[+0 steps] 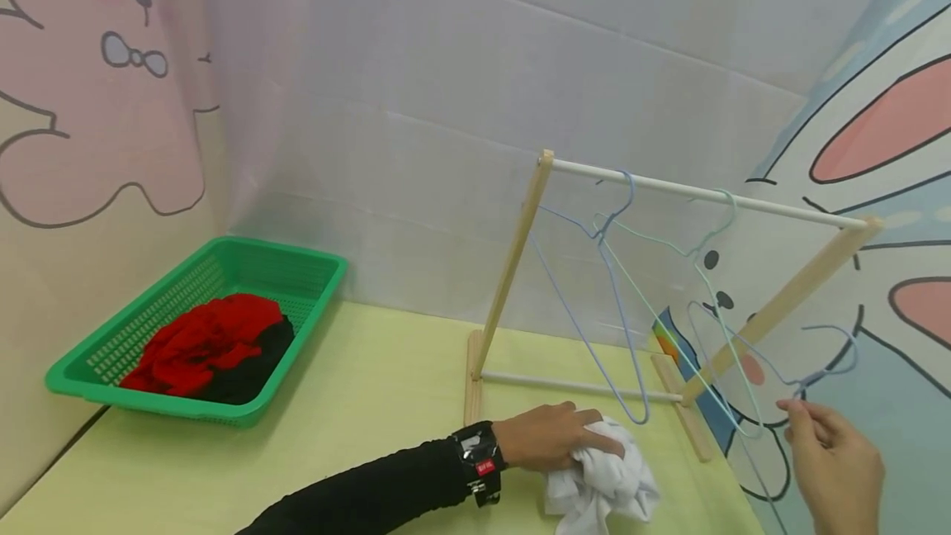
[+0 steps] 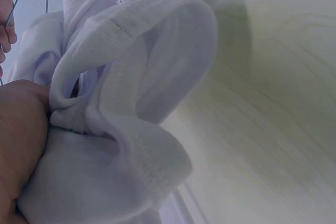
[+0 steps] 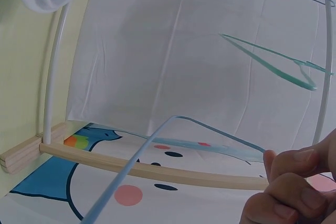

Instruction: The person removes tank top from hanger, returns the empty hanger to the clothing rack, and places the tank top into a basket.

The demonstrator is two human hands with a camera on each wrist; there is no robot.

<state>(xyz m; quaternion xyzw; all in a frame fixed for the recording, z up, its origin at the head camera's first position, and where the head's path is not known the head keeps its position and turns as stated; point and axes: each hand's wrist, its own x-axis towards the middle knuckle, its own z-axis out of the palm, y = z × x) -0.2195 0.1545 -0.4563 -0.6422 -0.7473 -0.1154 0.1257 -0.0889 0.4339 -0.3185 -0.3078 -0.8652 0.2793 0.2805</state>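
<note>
My left hand (image 1: 546, 436) grips a crumpled white garment (image 1: 612, 473) low over the table, in front of the rack. In the left wrist view the garment (image 2: 100, 177) shows folded ribbed edges, and the fingertips are hidden in its folds. At the right, my right hand (image 1: 839, 461) pinches a blue clothes hanger (image 1: 813, 376) just below its hook, between thumb and fingers. The right wrist view has one arm of this hanger (image 3: 129, 170) running out from the hand (image 3: 294, 187), apart from the rack.
A wooden rack with a white top bar (image 1: 787, 209) stands on the yellow table (image 1: 394, 370). From it hang a blue hanger (image 1: 600, 234) and a mint green hanger (image 1: 696, 254). A green basket (image 1: 171, 407) at the left contains red cloth (image 1: 215, 329) and black cloth (image 1: 253, 370).
</note>
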